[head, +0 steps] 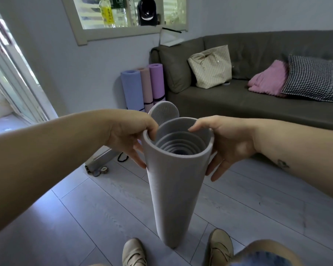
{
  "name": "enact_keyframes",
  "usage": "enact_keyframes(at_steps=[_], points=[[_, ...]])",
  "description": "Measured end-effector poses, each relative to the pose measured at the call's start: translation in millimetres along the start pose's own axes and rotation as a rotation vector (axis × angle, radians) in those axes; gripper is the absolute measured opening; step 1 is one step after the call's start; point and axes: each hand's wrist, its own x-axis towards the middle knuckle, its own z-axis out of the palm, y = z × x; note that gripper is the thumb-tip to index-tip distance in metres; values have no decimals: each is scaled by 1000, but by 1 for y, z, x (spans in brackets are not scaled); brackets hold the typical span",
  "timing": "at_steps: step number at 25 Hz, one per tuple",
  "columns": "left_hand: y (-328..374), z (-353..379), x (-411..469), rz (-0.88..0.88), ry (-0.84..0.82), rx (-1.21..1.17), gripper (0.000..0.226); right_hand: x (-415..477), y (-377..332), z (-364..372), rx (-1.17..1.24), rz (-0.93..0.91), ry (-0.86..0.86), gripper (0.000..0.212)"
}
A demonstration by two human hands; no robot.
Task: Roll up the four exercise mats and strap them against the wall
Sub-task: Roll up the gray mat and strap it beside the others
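Grey mat [175, 189]: rolled, upright on floor [85, 217] between two shoes [134, 252], loose end curling up behind its top. Left hand [131, 137]: grips top rim, fingers curled over it. Right hand [225, 144]: pinches opposite rim, thumb over edge. Blue mat [132, 89], pink mat [146, 85], purple mat [157, 81]: rolled, dark-strapped, upright against wall [85, 73] beside sofa [219, 100].

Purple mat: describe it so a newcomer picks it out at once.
Find the grey sofa. Against the wall beside its armrest stand a blue mat, a pink mat and the purple mat, rolled upright. The purple mat is nearest the sofa.
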Motion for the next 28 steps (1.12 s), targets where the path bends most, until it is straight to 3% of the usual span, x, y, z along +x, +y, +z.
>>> enact_keyframes(at_steps=[3, 8, 12, 17, 28], points=[[7, -3, 4, -18, 59, 96, 22, 7, -1, 10, 22, -19, 90, 57], [20, 3, 1, -88, -73, 156, 57, 6, 0, 19, 20, -37, 138, 40], [6, 17, 7, 3, 172, 230, 34, 8, 5, 25, 32, -75, 167, 37], [-30, 25, 12, -3, 229, 207, 19, 23, 21, 41, -23, -63, 139, 38], [-60, 29, 53, 72, 213, 120, 40, 49, 55, 46, 99, -95, 131, 36]])
